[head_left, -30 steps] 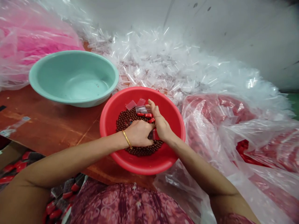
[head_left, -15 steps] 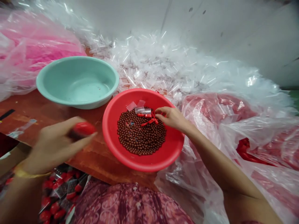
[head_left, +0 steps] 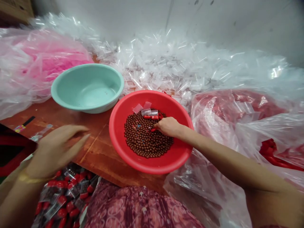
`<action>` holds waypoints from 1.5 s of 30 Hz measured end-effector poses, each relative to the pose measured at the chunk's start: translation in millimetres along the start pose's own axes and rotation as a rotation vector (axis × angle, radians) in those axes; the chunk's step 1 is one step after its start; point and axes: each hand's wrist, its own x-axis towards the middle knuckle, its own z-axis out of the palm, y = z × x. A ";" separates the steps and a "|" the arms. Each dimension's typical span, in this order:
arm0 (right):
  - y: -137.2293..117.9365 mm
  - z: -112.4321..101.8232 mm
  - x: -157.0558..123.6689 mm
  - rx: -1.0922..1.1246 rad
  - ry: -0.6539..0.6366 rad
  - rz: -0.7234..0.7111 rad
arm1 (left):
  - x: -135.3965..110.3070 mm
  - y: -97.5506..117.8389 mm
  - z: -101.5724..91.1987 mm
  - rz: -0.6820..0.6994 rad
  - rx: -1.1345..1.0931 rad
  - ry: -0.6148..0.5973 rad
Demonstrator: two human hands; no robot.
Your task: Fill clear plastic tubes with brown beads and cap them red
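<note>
A second earlier both hands had met inside the round red plastic bowl (head_left: 149,168); now the bare left hand (head_left: 55,148) was well apart from it, over the near left edge of the reddish-brown counter (head_left: 98,142). Its grip had let go of the clear container with the glossy red cap carried half a second before. The bare right hand (head_left: 169,126) had shifted toward the bowl's middle, over the small, round brown beads (head_left: 149,144), its fingertips now pinching a small red plastic piece (head_left: 153,129). The view had swung, bringing a brown cardboard box (head_left: 16,11) into sight at upper left.
</note>
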 end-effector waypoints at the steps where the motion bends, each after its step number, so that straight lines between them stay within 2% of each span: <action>1: -2.1 1.0 -2.7 0.013 0.003 -0.005 | 25.6 16.3 6.0 0.086 0.017 -0.016; 3: -6.1 4.5 -7.1 0.046 0.016 0.017 | 75.2 47.3 24.2 0.187 0.094 -0.176; 6: -8.5 9.8 -9.3 0.090 0.042 0.148 | 135.2 79.2 63.9 0.155 0.234 -0.434; 8: -6.1 10.8 -8.5 0.112 0.051 0.204 | 161.3 89.6 91.0 0.067 0.258 -0.539; 11: 1.4 7.8 -6.3 0.139 0.073 0.247 | 179.8 96.7 121.6 -0.027 0.224 -0.595; 15: 11.5 2.9 -3.2 0.277 0.228 0.350 | 183.1 101.2 137.5 -0.070 0.165 -0.619; 18: 17.2 3.5 -1.8 0.451 0.404 0.421 | 184.1 97.9 131.8 -0.101 0.133 -0.679; 20: 20.1 4.8 -1.8 0.529 0.474 0.431 | 184.2 92.2 121.5 -0.069 0.176 -0.732; 23: 22.6 5.2 -2.4 0.616 0.521 0.426 | 178.3 84.2 105.3 0.040 0.243 -0.900; 26: 23.0 4.0 -2.4 0.648 0.556 0.392 | 164.9 84.2 102.0 0.083 0.148 -1.067; 30: 23.0 5.6 -1.7 0.664 0.602 0.343 | 152.3 99.2 123.8 -0.119 -0.189 -1.225; 32: 23.4 7.9 -0.9 0.684 0.644 0.319 | 152.3 111.6 139.2 -0.176 -0.312 -1.243; 35: 24.3 9.7 0.2 0.753 0.730 0.284 | 155.1 132.5 161.4 -0.146 -0.426 -1.223; 39: 25.0 8.1 0.3 0.920 0.832 0.311 | 153.4 154.3 185.9 -0.136 -0.614 -1.171; 42: 26.1 8.2 1.3 1.112 0.902 0.293 | 151.3 158.5 194.5 -0.144 -0.775 -1.147; 45: 28.0 9.0 4.0 1.351 0.961 0.215 | 154.0 151.3 190.3 -0.172 -1.146 -1.152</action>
